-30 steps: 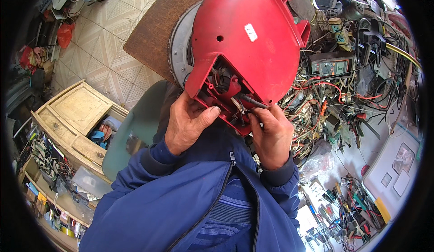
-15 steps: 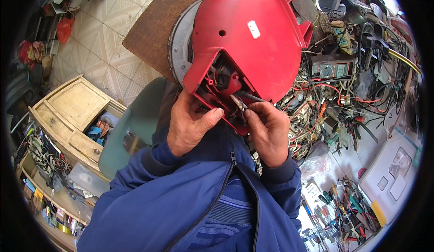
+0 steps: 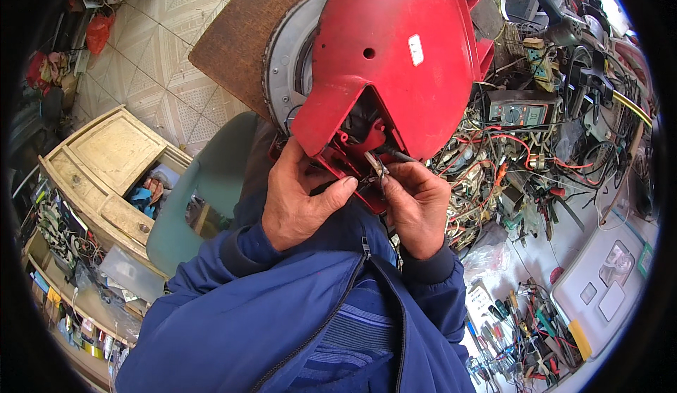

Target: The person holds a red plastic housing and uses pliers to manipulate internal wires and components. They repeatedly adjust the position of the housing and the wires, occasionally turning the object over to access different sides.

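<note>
A large red machine housing (image 3: 395, 61) with a rounded body lies in front of me, its open compartment (image 3: 360, 128) facing me. Inside are red posts and dark wiring. My left hand (image 3: 300, 199) grips the compartment's lower left edge, fingers tucked behind it and thumb stretched across the front. At the lower right of the opening, my right hand (image 3: 417, 206) pinches a small silver metal piece (image 3: 376, 164) between thumb and fingertips. A dark cable (image 3: 398, 154) runs beside those fingers. The piece's far end and exact kind are hard to make out.
Under the housing is a grey metal ring (image 3: 276, 75) on a brown wooden board (image 3: 233, 47). To the right lie tangled wires (image 3: 476, 174), a multimeter (image 3: 522, 113) and many hand tools (image 3: 543, 329). A green chair (image 3: 204, 174) and a wooden cabinet (image 3: 113, 149) stand left.
The red housing appears slightly farther right and lower in the view, with more of the grey ring showing. Both hands keep nearly the same hold; the metal piece has barely shifted.
</note>
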`<state>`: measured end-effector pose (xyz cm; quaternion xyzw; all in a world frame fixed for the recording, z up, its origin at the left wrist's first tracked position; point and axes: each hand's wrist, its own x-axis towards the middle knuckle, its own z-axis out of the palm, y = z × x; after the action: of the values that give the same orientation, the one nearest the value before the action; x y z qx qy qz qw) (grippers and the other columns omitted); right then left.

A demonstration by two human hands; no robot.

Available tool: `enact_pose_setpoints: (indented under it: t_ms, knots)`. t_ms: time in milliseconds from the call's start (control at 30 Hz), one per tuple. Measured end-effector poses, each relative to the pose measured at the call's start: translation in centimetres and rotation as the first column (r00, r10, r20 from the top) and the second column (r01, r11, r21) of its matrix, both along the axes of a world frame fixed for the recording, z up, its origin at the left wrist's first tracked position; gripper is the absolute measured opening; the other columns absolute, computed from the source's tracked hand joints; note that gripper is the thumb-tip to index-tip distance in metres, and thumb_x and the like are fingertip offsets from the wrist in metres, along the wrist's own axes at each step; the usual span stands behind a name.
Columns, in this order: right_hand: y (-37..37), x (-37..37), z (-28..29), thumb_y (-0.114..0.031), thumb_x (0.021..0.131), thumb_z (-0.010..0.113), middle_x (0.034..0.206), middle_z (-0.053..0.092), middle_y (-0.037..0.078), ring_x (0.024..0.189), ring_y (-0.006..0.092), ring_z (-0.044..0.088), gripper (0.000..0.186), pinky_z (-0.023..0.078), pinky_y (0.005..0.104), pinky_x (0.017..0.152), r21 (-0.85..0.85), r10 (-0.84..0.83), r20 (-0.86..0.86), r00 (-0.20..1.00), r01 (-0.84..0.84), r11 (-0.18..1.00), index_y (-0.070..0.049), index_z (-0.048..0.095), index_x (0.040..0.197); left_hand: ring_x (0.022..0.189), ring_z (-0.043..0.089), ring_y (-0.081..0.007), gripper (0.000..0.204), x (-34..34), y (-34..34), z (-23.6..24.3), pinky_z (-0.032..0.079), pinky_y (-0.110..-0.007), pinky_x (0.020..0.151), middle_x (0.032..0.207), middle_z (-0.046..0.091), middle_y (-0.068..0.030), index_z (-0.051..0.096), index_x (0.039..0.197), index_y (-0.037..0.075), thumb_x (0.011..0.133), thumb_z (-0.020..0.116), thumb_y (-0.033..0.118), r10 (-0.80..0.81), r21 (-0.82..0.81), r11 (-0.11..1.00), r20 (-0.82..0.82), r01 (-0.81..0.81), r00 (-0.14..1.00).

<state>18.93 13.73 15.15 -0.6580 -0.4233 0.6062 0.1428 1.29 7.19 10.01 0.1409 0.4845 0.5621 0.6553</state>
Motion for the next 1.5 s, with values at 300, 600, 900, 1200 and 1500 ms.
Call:
enact_pose_setpoints:
  t_ms: [300,600,900,1200,1500]
  knots:
    - [-0.2,0.4,-0.5,0.005,0.098,0.067,0.081,0.070,0.004,0.055,0.0045,0.054,0.006,0.040,0.0216,0.047,0.029,0.016,-0.044,0.999,-0.015,0.999,0.005,0.070,0.103,0.126,0.063,-0.0250,0.074,-0.2,0.0,0.1,0.057,-0.040,0.106,0.140,0.056,-0.0186,0.040,0.151,-0.003,0.091,0.082,0.008,-0.014,-0.013,1.000,-0.022,0.014,1.000]
    - [0.1,0.1,-0.2,0.008,0.099,0.064,0.082,0.069,0.004,0.054,0.0057,0.055,0.007,0.042,0.0227,0.047,0.018,0.085,0.009,0.996,-0.085,0.996,0.005,0.069,0.103,0.126,0.063,-0.0243,0.075,-0.1,-0.2,-0.5,0.058,-0.039,0.105,0.140,0.057,-0.0177,0.040,0.152,-0.003,0.090,0.082,0.007,0.010,-0.014,1.000,0.002,-0.010,1.000]
    - [0.1,-0.1,-0.2,0.009,0.099,0.061,0.081,0.069,0.004,0.052,0.0061,0.056,0.010,0.042,0.0218,0.045,-0.009,0.071,-0.002,0.997,-0.071,0.997,0.005,0.068,0.104,0.126,0.063,-0.0244,0.075,-0.2,-0.2,-0.5,0.057,-0.039,0.106,0.140,0.057,-0.0174,0.040,0.152,-0.003,0.090,0.081,0.007,0.006,-0.021,1.000,0.025,-0.005,1.000]
    - [-0.2,-0.4,-0.5,0.007,0.098,0.063,0.078,0.069,0.003,0.053,0.0052,0.056,0.010,0.042,0.0218,0.046,0.031,0.112,0.085,0.990,-0.115,0.993,0.004,0.071,0.103,0.126,0.063,-0.0246,0.074,-0.6,-0.2,-0.4,0.057,-0.039,0.106,0.141,0.056,-0.0177,0.039,0.152,-0.004,0.092,0.081,0.005,-0.020,0.006,1.000,-0.024,0.021,1.000]
    - [-0.9,-0.2,-1.0,0.004,0.094,0.068,0.077,0.069,0.008,0.063,0.0140,0.063,0.007,0.047,0.0293,0.057,0.170,0.347,0.267,0.899,-0.399,0.901,0.004,0.075,0.096,0.126,0.063,-0.0243,0.070,-0.4,-0.5,-0.7,0.058,-0.038,0.105,0.141,0.057,-0.0175,0.041,0.150,-0.004,0.093,0.080,0.003,0.006,0.021,1.000,-0.016,-0.006,1.000]
